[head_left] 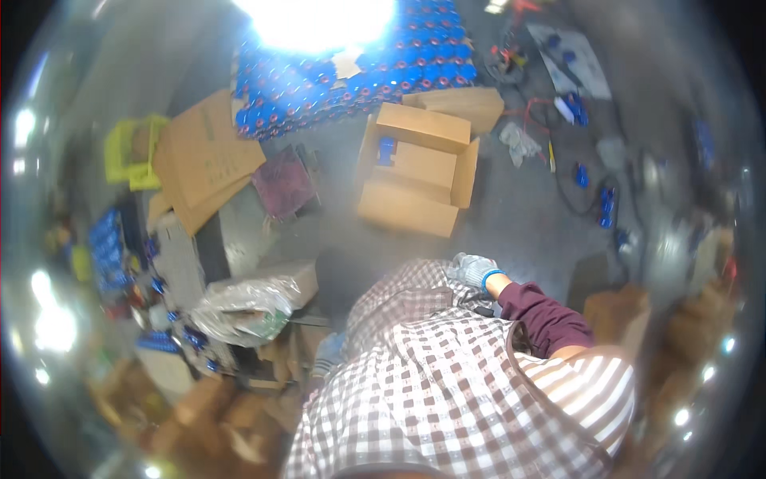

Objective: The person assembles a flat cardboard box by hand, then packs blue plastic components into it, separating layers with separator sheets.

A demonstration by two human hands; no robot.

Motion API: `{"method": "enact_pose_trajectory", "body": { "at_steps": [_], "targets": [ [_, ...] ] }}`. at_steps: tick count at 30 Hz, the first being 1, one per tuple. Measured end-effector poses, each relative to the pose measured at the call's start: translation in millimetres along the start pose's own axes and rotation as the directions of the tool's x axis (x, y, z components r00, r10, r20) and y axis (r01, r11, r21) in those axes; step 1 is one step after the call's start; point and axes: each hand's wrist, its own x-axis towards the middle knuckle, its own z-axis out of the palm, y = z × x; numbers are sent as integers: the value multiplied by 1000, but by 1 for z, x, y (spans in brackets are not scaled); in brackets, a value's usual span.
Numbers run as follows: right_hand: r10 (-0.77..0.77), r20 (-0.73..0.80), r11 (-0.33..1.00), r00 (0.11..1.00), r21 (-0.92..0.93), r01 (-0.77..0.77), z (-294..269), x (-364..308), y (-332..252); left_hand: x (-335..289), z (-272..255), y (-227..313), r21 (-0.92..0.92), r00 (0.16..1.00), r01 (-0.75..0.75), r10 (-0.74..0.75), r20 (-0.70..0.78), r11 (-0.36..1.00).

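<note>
My right hand [476,272], in a pale grey glove with a blue cuff, lies against the checked apron [423,343] over my leg. Its fingers look laid along the cloth, with nothing seen in them. Low on the left, my left hand [328,353], also gloved, shows only in part beside the apron; its fingers are hidden. In front of me an open cardboard box [423,168] stands on the floor with its flaps spread. Inside it, toward the left, is a small blue piece [386,152].
Beyond the box stretches a large block of blue cylindrical items [359,88]. To the left lie flat cardboard sheets [207,152], a yellow crate [136,152], a maroon-topped stool [283,182] and a plastic-wrapped bundle [247,307]. Cables and blue parts [608,207] litter the floor at right.
</note>
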Motion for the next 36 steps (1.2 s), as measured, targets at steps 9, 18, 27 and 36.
{"method": "enact_pose_trajectory", "body": {
  "at_steps": [9, 18, 27, 36],
  "targets": [
    [328, -220, 656, 919, 753, -54, 83, -2, -16, 118, -221, 156, 711, 858, -301, -144, 492, 635],
    [515, -139, -139, 846, 960, 242, 171, 8, -188, 294, -289, 342, 695, 661, -120, -466, 588, 709],
    [181, -97, -981, 979, 56, 187, 217, -8, -376, 336, -329, 383, 759, 679, -73, -526, 513, 647],
    [-14, -293, -476, 956, 843, 251, 236, 33, -464, 376, -296, 412, 447, 219, -893, -818, 532, 51]
  ]
}}
